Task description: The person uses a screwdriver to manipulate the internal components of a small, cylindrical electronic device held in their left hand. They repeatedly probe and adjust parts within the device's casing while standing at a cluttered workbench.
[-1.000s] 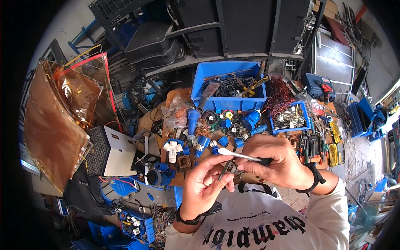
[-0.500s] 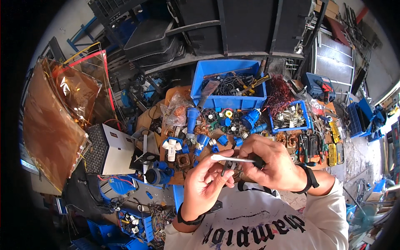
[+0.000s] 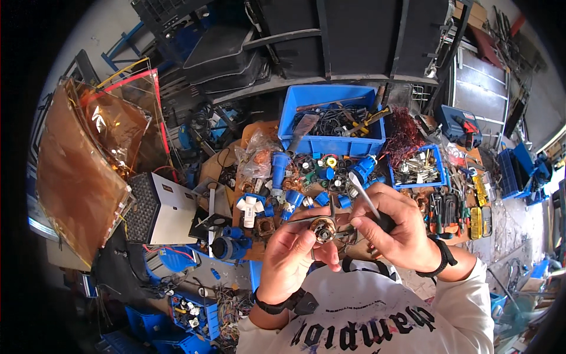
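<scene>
My left hand [image 3: 289, 253] grips a small round motor part [image 3: 323, 229], its copper-brown inside and metal centre turned up. Thin dark metal arms stick out from this part, one pointing up and one lying across my fingers. In my right hand [image 3: 401, 227] is a flat-blade screwdriver [image 3: 367, 196], its pale blade pointing up and left and its dark handle mostly hidden in my palm. The blade stands apart from the motor part. Both hands are over the near edge of the cluttered workbench [image 3: 253, 255], in front of my chest.
A large blue crate [image 3: 330, 146] of cables and tools stands at the back. Beside it are a tangle of dark red wire [image 3: 404, 133] and a small blue tray [image 3: 417, 166] of metal pieces. Blue and white plastic fittings [image 3: 250, 211] lie left; hand tools [image 3: 448, 209] lie right.
The screwdriver has swung from lying nearly level across the left hand to pointing up, away from the part. My left hand has turned the motor part's round face into view.
</scene>
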Motion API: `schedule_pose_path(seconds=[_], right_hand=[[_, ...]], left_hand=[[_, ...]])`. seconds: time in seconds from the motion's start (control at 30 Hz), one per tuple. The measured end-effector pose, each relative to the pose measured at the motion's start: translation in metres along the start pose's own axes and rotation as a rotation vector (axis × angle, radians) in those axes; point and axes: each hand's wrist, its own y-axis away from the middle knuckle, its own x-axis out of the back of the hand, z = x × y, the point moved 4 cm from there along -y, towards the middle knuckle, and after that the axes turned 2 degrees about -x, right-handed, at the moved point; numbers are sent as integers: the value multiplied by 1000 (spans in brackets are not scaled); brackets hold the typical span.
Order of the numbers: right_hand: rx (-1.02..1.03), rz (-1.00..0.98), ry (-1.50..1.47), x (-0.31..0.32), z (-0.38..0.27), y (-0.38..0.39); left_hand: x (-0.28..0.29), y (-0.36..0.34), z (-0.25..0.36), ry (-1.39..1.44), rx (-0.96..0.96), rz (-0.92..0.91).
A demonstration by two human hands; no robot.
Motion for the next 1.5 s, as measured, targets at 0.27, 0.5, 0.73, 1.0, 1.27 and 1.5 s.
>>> schedule_pose_path(seconds=[0.27,0.5,0.73,1.0,1.27,1.5], right_hand=[[101,1,123,-5,-3,-1],[193,-73,210,-4,-5,-4],[248,-149,291,-9,-6,-1],[290,-55,394,-15,-3,3],[192,-11,326,-10,-9,1],[58,7,144,0,-11,-4]], left_hand=[[-1,1,-2,-108,29,-22],[-5,3,3,-163,25,-33],[-9,3,6,-245,-15,-62],[-12,5,2,-356,4,-8],[-12,11,-5,-529,-6,-39],[-9,8,-1,-364,-70,48]])
